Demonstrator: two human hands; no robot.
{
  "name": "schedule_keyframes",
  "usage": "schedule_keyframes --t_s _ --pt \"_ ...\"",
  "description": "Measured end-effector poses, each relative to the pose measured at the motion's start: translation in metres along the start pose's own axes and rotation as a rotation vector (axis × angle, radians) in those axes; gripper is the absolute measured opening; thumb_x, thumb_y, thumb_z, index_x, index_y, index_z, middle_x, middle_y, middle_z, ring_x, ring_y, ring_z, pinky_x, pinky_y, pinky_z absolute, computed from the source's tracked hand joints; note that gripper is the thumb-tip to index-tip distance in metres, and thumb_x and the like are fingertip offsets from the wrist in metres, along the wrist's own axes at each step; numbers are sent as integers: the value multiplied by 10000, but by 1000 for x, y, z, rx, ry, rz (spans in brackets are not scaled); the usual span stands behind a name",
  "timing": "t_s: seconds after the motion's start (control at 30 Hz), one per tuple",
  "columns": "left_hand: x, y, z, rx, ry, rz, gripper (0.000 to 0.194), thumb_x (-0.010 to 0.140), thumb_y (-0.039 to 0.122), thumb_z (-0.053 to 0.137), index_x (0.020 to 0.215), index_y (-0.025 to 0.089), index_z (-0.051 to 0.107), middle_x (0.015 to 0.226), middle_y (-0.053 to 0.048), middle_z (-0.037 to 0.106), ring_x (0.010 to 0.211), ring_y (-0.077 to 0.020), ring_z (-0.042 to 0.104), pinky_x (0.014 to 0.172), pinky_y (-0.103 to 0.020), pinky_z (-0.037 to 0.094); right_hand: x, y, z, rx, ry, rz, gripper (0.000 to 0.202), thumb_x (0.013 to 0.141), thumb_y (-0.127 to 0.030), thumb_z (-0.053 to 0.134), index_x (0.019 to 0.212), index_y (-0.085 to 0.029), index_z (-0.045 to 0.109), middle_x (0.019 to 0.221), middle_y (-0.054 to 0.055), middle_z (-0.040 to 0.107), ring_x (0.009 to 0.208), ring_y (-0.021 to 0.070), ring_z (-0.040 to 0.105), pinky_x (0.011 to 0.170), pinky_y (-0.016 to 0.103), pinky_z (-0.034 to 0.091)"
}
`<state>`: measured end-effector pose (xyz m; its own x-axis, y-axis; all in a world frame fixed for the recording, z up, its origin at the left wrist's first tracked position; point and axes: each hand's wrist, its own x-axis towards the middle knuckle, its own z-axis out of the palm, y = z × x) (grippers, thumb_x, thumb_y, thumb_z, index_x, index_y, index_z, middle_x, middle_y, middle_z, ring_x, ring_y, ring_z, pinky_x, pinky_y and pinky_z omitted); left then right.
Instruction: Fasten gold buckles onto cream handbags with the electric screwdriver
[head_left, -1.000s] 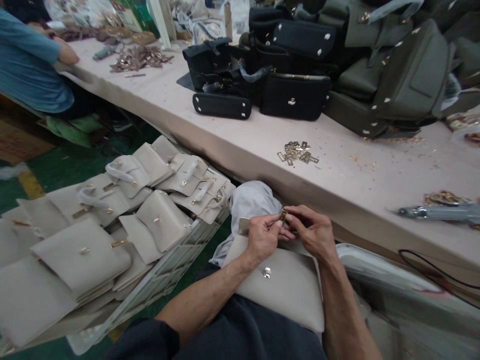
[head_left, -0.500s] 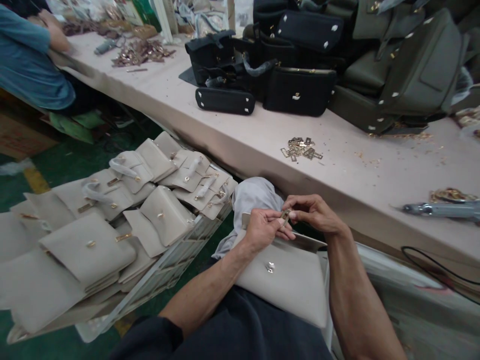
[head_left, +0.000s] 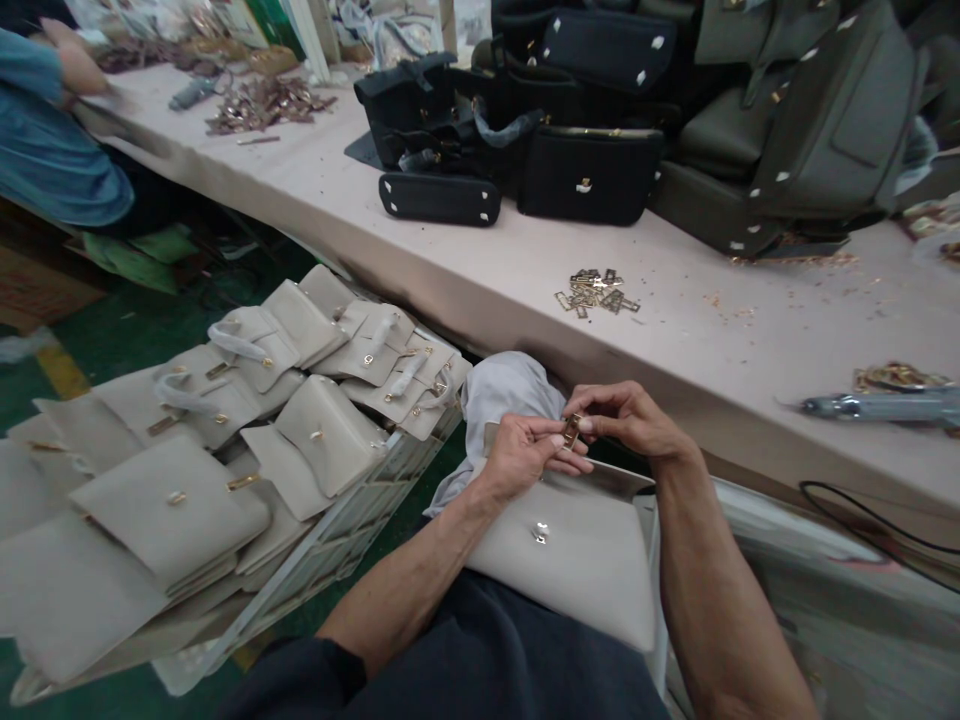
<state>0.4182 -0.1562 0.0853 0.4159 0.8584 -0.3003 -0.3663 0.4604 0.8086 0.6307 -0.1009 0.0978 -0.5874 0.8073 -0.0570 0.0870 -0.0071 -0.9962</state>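
Between the fingertips of both hands is a small rectangular metal bag fitting (head_left: 571,431), gold-toned and frame-like. My left hand (head_left: 523,452) pinches it from the left, with its lower fingers stretched out beneath. Thumb and fingers of my right hand (head_left: 628,422) grip it from the right. Below the hands, a cream handbag (head_left: 570,565) lies across my lap, a metal turn-lock (head_left: 540,532) on its front. Its upper edge is partly hidden by my hands. On the table beyond sits a pile of similar metal fittings (head_left: 596,292).
At left, a plastic crate (head_left: 300,570) is heaped with cream bags (head_left: 176,500). Black bags (head_left: 589,175) and dark olive bags (head_left: 810,140) stand on the table (head_left: 465,265). A powered screwdriver (head_left: 877,406) lies at right, with a black cable (head_left: 862,520) below. Another person's sleeve (head_left: 52,140) shows far left.
The metal fitting has turned slightly between my fingertips, and both hands still hold it. The view has shifted a little, so the table and bags appear slightly further left.
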Motion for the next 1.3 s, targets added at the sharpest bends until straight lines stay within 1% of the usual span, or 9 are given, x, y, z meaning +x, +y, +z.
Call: schedule_keyframes --t_s 0.3,0.5,0.73,0.93,1.03,1.13,1.17,1.23,1.3 --pt "1 -1 4 19 38 -9 412 761 394 817 971 43 764 913 -188 786 719 -275 799 672 -331 657 2 5 -2 20 -26 -28 333 868 -404 789 1040 -118 782 892 66 669 747 141 620 670 270 508" --pt "5 -3 11 54 148 -12 346 739 384 818 864 67 756 812 -152 778 627 -244 774 591 -299 635 3 0 3 50 -2 2 282 871 -378 780 1043 -154 787 919 56 676 744 137 618 645 259 489" --pt "13 -8 16 110 265 40 355 732 421 838 865 107 739 703 -95 761 547 -224 746 494 -256 599 3 -8 33 -152 355 51 224 894 -366 709 825 -159 757 739 26 679 630 129 568 594 253 456" --pt "20 -8 19 153 301 12 434 680 438 887 885 78 757 700 -107 770 537 -219 743 495 -254 609 1 0 35 -279 526 53 146 853 -373 716 868 -241 777 723 -2 699 633 173 606 581 290 461" --pt "22 -5 21 138 324 19 463 663 447 897 900 78 748 711 -120 779 548 -223 747 501 -254 611 -21 -13 9 -392 797 43 274 842 -446 738 1051 -271 768 776 22 720 663 214 631 638 344 503" --pt "25 -5 20 120 345 28 483 647 452 899 905 80 732 716 -129 782 552 -229 748 506 -265 614 -62 -30 -40 -667 1375 128 412 898 -501 665 1151 -182 732 817 104 725 704 252 653 755 404 525" --pt "27 -5 19 121 350 29 493 638 457 899 907 80 730 714 -130 781 548 -231 747 505 -269 613 -77 -34 -58 -795 1564 203 435 905 -502 643 1153 -155 731 820 128 728 734 277 669 814 439 526" --pt "31 -8 16 128 357 29 509 626 467 895 910 78 732 716 -131 780 545 -235 745 502 -273 612 -105 -37 -94 -948 1797 462 483 900 -499 624 1176 -114 718 844 185 728 879 355 697 922 519 509" --pt "34 -10 15 138 360 27 521 615 480 890 906 75 739 716 -132 778 545 -238 745 495 -274 607 -126 -31 -123 -955 1840 710 647 855 -579 646 1239 -59 681 978 270 716 1006 433 687 933 570 510"
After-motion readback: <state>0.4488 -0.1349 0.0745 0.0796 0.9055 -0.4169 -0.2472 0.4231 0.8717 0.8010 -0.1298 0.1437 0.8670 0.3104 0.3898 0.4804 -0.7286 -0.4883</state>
